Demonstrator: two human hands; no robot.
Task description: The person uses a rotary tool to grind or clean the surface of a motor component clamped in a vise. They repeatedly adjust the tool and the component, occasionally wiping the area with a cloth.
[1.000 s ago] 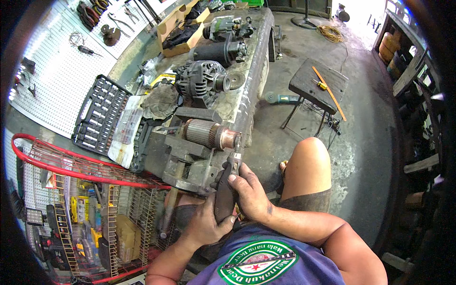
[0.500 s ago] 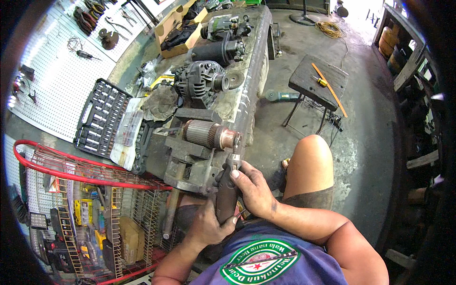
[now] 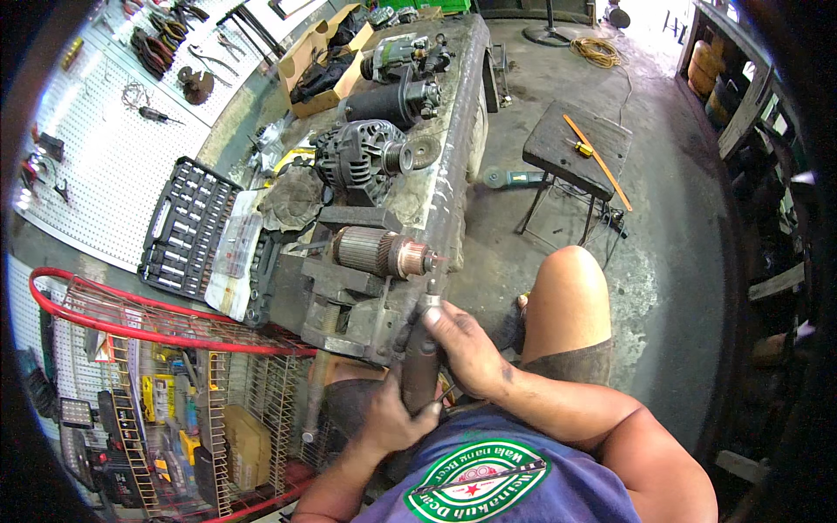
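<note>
A starter motor armature [image 3: 357, 248], with a steel laminated core and a copper commutator at its right end, is clamped lying in the bench vise [image 3: 349, 301]. Just below the commutator end I hold a dark, slim rotary tool [image 3: 420, 359] with a silver nose. My right hand [image 3: 466, 344] grips its upper body near the nose, thumb along the top. My left hand [image 3: 392, 418] wraps its lower end. The tip points up toward the armature's shaft end, with a small gap showing. Part of the tool's body is hidden behind my fingers.
Behind the vise, an alternator [image 3: 357, 161] and a dark cylindrical motor [image 3: 388, 103] lie on the bench. An open socket set [image 3: 185, 231] sits at left, above a red-rimmed wire rack [image 3: 166, 331]. A stool [image 3: 567, 152] and an angle grinder [image 3: 510, 179] stand right.
The rotary tool's tip has dropped slightly away from the armature's shaft end, opening a small gap. Both hands keep their grip and the view has shifted slightly.
</note>
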